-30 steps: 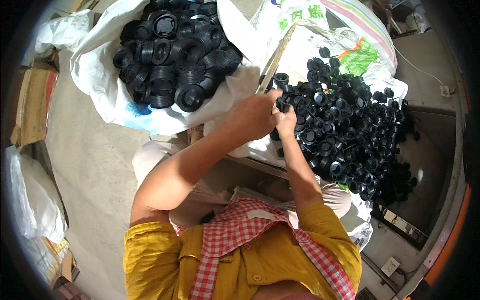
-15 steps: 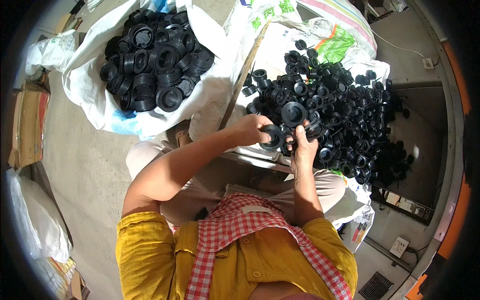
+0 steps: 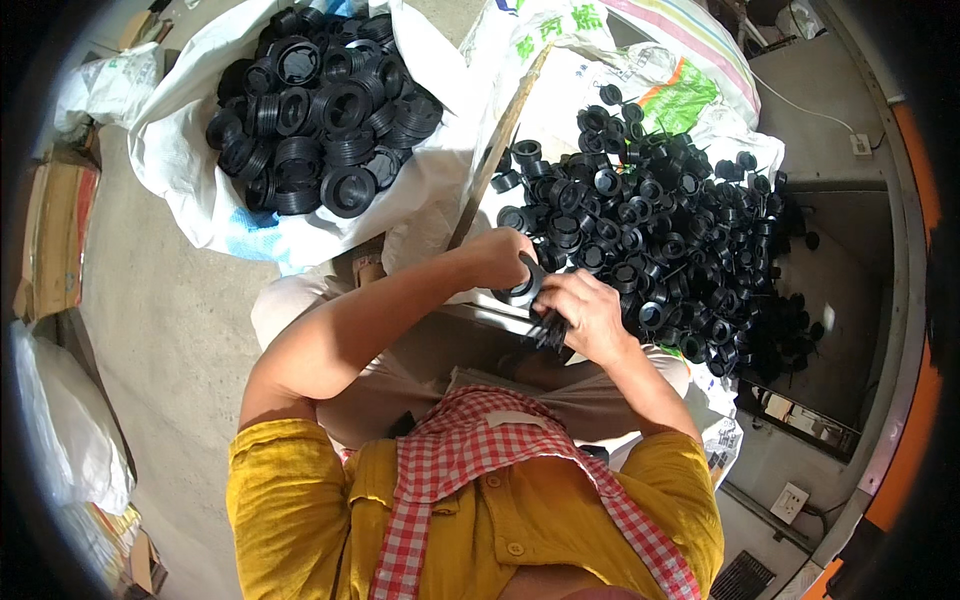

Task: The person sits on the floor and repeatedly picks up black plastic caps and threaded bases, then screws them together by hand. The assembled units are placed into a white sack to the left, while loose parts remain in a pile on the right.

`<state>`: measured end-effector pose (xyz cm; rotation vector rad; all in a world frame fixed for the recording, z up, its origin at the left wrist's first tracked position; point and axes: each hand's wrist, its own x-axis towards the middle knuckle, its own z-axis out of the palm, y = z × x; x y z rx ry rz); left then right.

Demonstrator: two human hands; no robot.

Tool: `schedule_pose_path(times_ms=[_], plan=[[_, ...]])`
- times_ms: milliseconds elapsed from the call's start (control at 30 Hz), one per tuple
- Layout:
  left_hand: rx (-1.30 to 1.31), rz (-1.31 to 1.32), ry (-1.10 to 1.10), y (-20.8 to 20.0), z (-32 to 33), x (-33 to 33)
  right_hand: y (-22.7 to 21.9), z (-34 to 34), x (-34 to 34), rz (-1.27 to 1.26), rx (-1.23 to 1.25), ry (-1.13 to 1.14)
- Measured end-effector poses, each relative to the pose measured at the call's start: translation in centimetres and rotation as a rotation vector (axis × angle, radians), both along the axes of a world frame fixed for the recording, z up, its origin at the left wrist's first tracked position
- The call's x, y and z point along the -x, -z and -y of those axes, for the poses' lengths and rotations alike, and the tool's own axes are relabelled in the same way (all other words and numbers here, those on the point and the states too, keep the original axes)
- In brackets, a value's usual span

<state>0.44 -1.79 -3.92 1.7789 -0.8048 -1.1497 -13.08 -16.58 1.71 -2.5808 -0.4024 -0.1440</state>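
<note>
Since half a second ago, the person's right hand [image 3: 592,312] has come down and inward and rolled over, so its back now faces up and its forearm slants in from the lower right. A bunch of thin black strips [image 3: 548,332] now hangs below its bent fingers, close beside the flat black ring [image 3: 529,281] at the left hand [image 3: 503,259]; the broad round black cap seen above the right thumb no longer shows there.

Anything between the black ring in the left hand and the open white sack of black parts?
Yes: in this view a wooden stick slants between the left hand, holding the black ring, and the white sack. Its height can't be judged.
</note>
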Motion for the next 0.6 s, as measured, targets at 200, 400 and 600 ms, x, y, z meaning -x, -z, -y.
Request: schedule_pose_path(times_ms=[200,400,600], plan=[[0.318,0.493,-0.022,-0.8,-0.5,2.0,4.9,-0.7,2.3,-0.32,-0.921,0.593],[0.918,1.307,0.43,-6.8,-1.1,-0.3,1.0,-2.0,5.7,-0.96,-1.966,0.463],[0.904,0.617,-0.633,-7.4,-2.6,-4.6,3.2,0.2,11.3,-0.539,-1.63,0.378]])
